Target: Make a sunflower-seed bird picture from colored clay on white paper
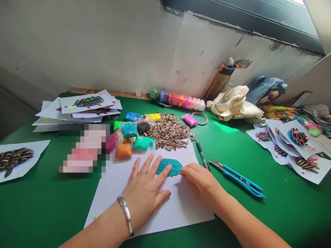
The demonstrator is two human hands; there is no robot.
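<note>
Green table (258, 220), scuffed wall (103, 44).
Left hand (144, 193) lies open on paper (186, 210); right hand (199, 182) pinches a thin tool (178, 174), unclear, by blue clay (169, 167); a blur (84, 148) hides part of the table.

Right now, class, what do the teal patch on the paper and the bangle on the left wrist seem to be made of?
The teal patch looks like modelling clay: matte, with a lumpy edge. The bangle looks like silver-toned metal, glossy and patterned; which metal is unclear.

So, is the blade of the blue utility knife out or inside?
Out: the metal blade sticks out past the end of the blue handle.
</note>
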